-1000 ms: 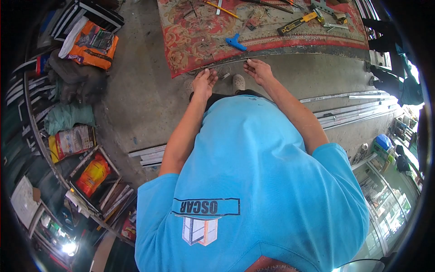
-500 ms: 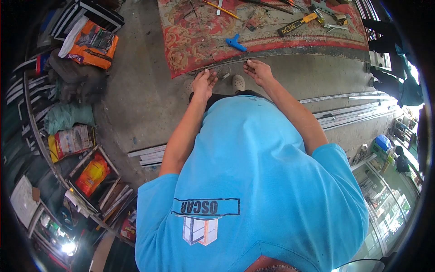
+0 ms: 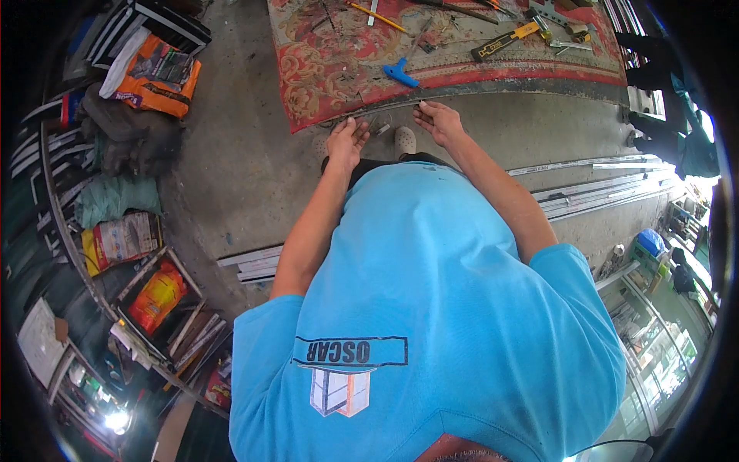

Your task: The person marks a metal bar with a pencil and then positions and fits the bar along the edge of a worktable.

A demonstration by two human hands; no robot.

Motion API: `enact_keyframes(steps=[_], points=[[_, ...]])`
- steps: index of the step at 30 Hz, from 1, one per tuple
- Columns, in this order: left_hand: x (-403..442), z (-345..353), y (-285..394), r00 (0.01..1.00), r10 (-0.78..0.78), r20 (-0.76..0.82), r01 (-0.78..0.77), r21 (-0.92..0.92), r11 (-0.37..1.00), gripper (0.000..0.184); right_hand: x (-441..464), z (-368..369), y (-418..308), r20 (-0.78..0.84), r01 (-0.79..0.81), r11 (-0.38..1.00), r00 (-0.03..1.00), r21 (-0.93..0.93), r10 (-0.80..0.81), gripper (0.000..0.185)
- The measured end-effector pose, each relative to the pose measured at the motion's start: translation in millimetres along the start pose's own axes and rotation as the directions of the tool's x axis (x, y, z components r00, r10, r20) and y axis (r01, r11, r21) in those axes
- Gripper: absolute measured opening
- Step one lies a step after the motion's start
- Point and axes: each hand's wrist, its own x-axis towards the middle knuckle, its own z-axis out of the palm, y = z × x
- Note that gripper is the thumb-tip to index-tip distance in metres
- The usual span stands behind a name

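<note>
A thin strip (image 3: 391,108) is stretched between the two hands just at the near edge of the rug-covered surface (image 3: 362,65), close to its near left corner; its long axis runs left to right, nearly in line with that edge, the right end reaching slightly farther from the person; whether it touches the edge cannot be told. The left hand (image 3: 348,141) pinches it with thumb and forefinger, the other fingers loosely curled; the right hand (image 3: 439,122) grasps it between thumb and fingertips, palm turned inward.

On the surface, farther in from the near edge, lies a blue-handled tool (image 3: 400,73), its handle slanting towards the near right, its slim shaft pointing away from the person; nearer the right edge a yellow-and-black tool (image 3: 504,41) lies aslant, yellow end pointing away and to the right; a yellow pencil (image 3: 377,17) lies farther back, towards the left. Beneath the near edge, pale shoes (image 3: 406,140) stand on the floor (image 3: 231,154).
</note>
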Motion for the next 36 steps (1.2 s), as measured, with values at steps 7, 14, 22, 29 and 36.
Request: enact_keyframes(steps=[7,14,22,29,36], points=[[3,-1,-1,1.000,-0.010,-0.011,0.010,0.015,1.000,0.017,-2,2,-1,-0.010,-0.006,1.000,1.000,-0.003,0.006,0.025],[-2,3,-1,1.000,-0.007,-0.026,0.007,0.014,1.000,0.019,-4,3,-2,-0.012,-0.006,1.000,1.000,-0.011,0.006,0.024],[-2,4,-2,1.000,-0.005,-0.025,0.005,-0.011,1.000,0.019,-1,1,-1,-0.007,-0.005,1.000,1.000,-0.011,0.004,0.024],[-5,6,0,0.999,-0.011,-0.038,0.010,-0.017,1.000,0.020,-2,2,-2,-0.011,-0.007,0.999,1.000,-0.033,0.007,0.024],[-2,3,-2,1.000,-0.003,-0.021,0.003,-0.037,0.999,0.019,-1,0,-2,0.011,-0.006,0.999,1.000,-0.040,0.007,0.027]])
